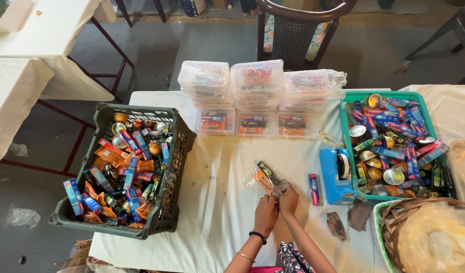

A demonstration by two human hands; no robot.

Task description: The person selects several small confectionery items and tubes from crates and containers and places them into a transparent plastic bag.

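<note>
**A:** Head view: we see both hands meeting at six o'clock on the white-covered worktop (pixel 217 212). Our left hand (pixel 266 210) and right hand (pixel 288 197) pinch the near end of a small clear plastic pouch (pixel 263 177), which lies flat and runs away toward eleven o'clock from the knuckles.

**B:** We read both sets of fingers as clenched on the pouch's mouth. It holds slim packets, orange and dark; we judge it light, crinkly and slippery, soft at the film but stiffened by its contents. Best held at the gathered neck, where the hands already are.

**A:** At three o'clock from the hands lies a red-and-blue tube box (pixel 314 189), just apart, then a blue tape dispenser (pixel 336 174). Farther right, a green tray (pixel 348 108) heaped with boxes and metal cups.

**B:** At nine o'clock, a dark crate (pixel 179 167) overhangs the worktop edge, full of similar goods. At twelve, stacked clear packed boxes (pixel 257 96). A wicker basket (pixel 394 215) sits at four o'clock.
</note>
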